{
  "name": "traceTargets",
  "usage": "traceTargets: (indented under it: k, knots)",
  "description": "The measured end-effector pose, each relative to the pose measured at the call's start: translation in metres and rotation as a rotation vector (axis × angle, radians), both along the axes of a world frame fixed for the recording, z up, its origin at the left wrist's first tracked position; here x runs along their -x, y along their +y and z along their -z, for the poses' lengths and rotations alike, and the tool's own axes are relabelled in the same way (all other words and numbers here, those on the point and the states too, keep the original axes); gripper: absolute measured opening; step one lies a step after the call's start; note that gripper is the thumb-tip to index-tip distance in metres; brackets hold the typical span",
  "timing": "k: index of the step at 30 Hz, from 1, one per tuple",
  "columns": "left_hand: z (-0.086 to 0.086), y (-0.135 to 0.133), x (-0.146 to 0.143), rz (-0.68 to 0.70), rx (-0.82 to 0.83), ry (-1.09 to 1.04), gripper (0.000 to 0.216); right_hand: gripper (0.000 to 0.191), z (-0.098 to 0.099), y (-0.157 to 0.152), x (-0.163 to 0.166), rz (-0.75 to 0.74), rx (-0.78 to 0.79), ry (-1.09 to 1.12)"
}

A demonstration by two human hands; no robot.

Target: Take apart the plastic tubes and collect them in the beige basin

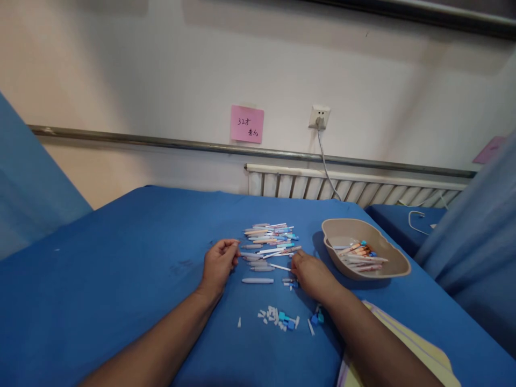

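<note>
My left hand (221,264) is closed, its thumb and finger pinched at the left ends of a row of pen parts (264,236). What it pinches is too small to make out. My right hand (309,273) is closed at the row's right side, fingertips at the end of a thin white pen refill (280,267). A pale lavender pen barrel (258,280) lies by itself just below the row. Nearer to me sits a small pile of white pen tips (271,314) with blue caps (290,324) among them.
A beige basin (399,263) holding several pens (365,258) stands to the right. A yellow cloth or paper (407,344) lies under my right forearm. The blue bed sheet (133,290) reaches a wall with a radiator (298,185) and a socket (320,116).
</note>
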State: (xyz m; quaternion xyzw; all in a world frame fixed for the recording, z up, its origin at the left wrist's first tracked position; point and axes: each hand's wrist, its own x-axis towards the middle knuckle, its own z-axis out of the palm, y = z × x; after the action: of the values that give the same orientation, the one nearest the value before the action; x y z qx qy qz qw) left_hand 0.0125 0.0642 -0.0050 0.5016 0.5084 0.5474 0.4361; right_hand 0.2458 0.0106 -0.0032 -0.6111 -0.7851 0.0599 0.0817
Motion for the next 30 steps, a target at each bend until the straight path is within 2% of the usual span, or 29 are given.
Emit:
traceTargets:
  k: [6, 15, 21, 26, 30]
  knots:
    - [0.003, -0.001, -0.003, 0.037, 0.005, 0.049, 0.029, 0.017, -0.005, -0.003, 0.002, -0.048, 0.015, -0.057]
    - [0.007, 0.000, -0.003, 0.090, 0.000, 0.116, 0.023, 0.018, -0.001, -0.008, -0.003, -0.071, 0.000, -0.044]
    - [0.009, 0.000, -0.003, 0.112, -0.006, 0.143, 0.025, 0.017, 0.002, -0.010, -0.008, -0.034, -0.072, 0.175]
    - [0.010, 0.000, -0.003, 0.126, -0.025, 0.189, 0.024, 0.023, 0.008, -0.004, -0.008, 0.109, -0.226, 0.364]
    - [0.010, -0.002, -0.003, 0.143, -0.089, 0.299, 0.022, 0.028, 0.014, 0.001, -0.010, 0.203, -0.263, 0.637]
